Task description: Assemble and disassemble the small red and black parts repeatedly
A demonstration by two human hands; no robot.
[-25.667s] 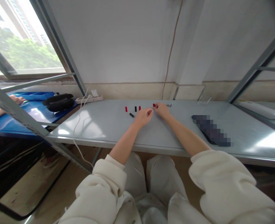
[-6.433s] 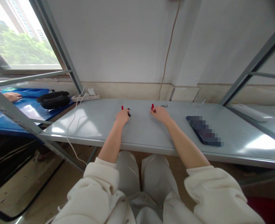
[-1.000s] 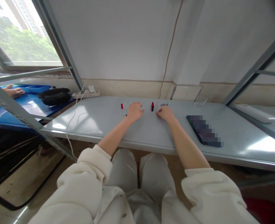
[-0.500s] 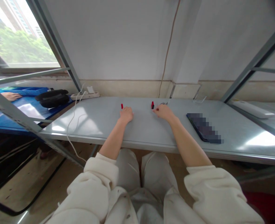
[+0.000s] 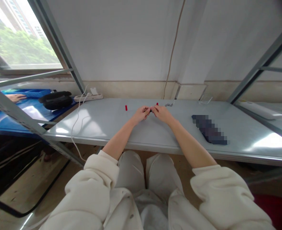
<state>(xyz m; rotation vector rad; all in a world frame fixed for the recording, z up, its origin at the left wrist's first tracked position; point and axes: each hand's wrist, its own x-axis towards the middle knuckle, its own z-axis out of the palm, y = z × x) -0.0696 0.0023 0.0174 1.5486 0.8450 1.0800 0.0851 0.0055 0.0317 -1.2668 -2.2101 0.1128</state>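
Observation:
Over the middle of the table, my left hand and my right hand meet, fingertips close together. Pinched between them is a small black piece, mostly covered by fingers, so its kind does not show. A small red cylinder stands on the table to the left of my left hand. Behind my right hand another red piece is partly hidden. Just right of that lies a little group of small grey metal parts, too small to name.
A phone-like dark slab, partly blurred out, lies on the grey table at right. A power strip with a white cable sits at the back left. Metal frame posts flank the table. A co-worker's hand rests by a blue tray.
My right hand has picked up the black piece from beside the red one and moved left. My left hand has left the red cylinder and come right to meet it.

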